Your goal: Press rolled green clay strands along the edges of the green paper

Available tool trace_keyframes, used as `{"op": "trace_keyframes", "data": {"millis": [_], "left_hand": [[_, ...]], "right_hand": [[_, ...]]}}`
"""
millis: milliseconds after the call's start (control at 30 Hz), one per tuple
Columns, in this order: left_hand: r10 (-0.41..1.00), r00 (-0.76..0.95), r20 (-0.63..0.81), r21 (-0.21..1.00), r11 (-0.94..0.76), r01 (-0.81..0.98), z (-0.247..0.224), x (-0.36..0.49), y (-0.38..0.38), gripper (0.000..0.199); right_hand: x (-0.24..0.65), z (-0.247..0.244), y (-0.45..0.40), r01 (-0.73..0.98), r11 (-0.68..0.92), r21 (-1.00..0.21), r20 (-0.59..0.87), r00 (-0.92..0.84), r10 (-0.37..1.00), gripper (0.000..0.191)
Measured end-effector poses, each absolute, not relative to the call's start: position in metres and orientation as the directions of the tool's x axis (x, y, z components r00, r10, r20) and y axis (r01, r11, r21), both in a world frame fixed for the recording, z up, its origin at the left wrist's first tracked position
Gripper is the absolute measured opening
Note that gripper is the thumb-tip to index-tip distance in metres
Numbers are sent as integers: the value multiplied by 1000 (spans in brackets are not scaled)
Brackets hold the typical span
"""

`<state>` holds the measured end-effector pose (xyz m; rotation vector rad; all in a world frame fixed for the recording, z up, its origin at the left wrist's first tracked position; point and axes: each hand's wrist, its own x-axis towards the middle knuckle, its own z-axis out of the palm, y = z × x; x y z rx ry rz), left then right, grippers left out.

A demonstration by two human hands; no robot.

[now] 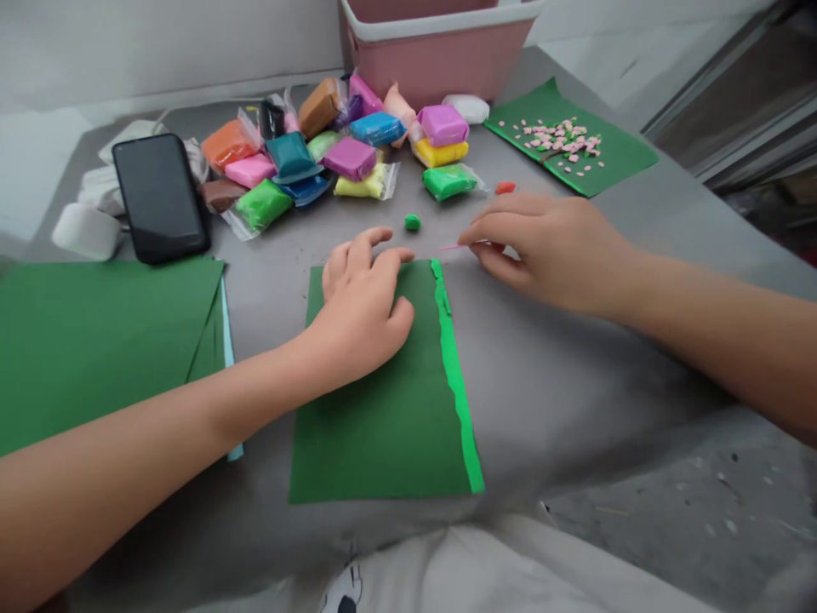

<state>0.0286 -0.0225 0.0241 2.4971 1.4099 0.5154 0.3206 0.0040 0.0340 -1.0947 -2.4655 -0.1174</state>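
A dark green sheet of paper (pixel 376 426) lies on the grey table, with a wavy strip of bright green clay (pixel 456 375) along its right edge. My left hand (pixel 367 298) rests on the upper part of that sheet, fingers spread and holding nothing. Beyond the sheet's far edge, my right hand (pixel 536 243) pinches a thin pink stick (pixel 450 248) whose tip points left. Between the hands, a little farther off, sits a small lump of green clay (pixel 412 222). A red piece (pixel 505 187) lies just behind my right hand.
Several colourful clay packets (pixel 348 160) are heaped at the back, before a pink bin (pixel 440 55). A black phone (pixel 159 197) and white charger (pixel 86 232) lie left, near stacked green sheets (pixel 102 340). Back right is a green card (pixel 613 166) bearing a pink-blossomed tree.
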Motion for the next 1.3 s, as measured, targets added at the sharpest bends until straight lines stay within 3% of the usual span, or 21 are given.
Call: {"op": "trace_keyframes", "data": {"millis": [200, 367, 567, 767, 1000, 1133, 1300], "left_hand": [[699, 619, 358, 144, -696, 703, 34, 16, -17, 46], [555, 741, 378, 90, -818, 568, 28, 13, -12, 48], [506, 744, 437, -7, -825, 565, 26, 15, -14, 45], [513, 742, 432, -5, -821, 571, 27, 16, -15, 46], [590, 729, 346, 76, -793, 605, 26, 16, -16, 46], [601, 728, 330, 87, -788, 610, 26, 16, -17, 46], [595, 730, 336, 71, -789, 610, 26, 16, -17, 47]], "right_hand": [[311, 21, 5, 745, 664, -71, 422, -581, 696, 36], [309, 23, -4, 725, 689, 30, 433, -630, 645, 41], [307, 29, -3, 710, 688, 151, 366, -687, 628, 45], [304, 31, -15, 746, 649, 149, 466, -632, 619, 37], [300, 18, -22, 753, 647, 122, 558, -591, 583, 35], [301, 18, -21, 724, 690, 4, 517, -592, 618, 30], [303, 20, -21, 724, 688, 51, 518, -608, 601, 31]]}}
